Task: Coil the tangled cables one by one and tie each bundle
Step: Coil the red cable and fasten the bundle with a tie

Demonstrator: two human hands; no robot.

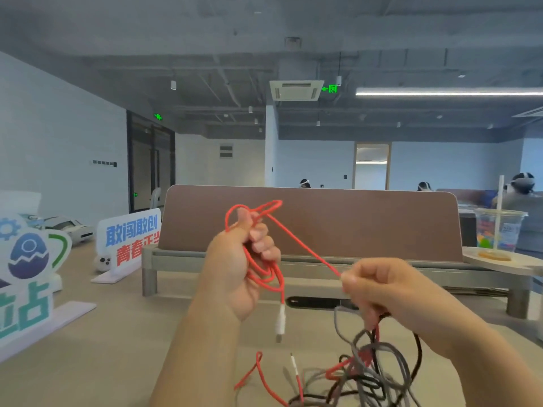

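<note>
Coiling in hand on the thin red cord [305, 245].
On the pale beige table [117, 333] the knotted heap of grey, black and red cables [367, 374] lies lower right; our left hand [241, 259] clenches the red loops, our right hand [379, 286] pinches the taut strand, white plug [281, 318] dangling. Next, we reckon: free slack, lay another loop.

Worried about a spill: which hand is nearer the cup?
Right. The right hand sits below-left of the cup; the left hand is farther left, gripping the red cable.
</note>
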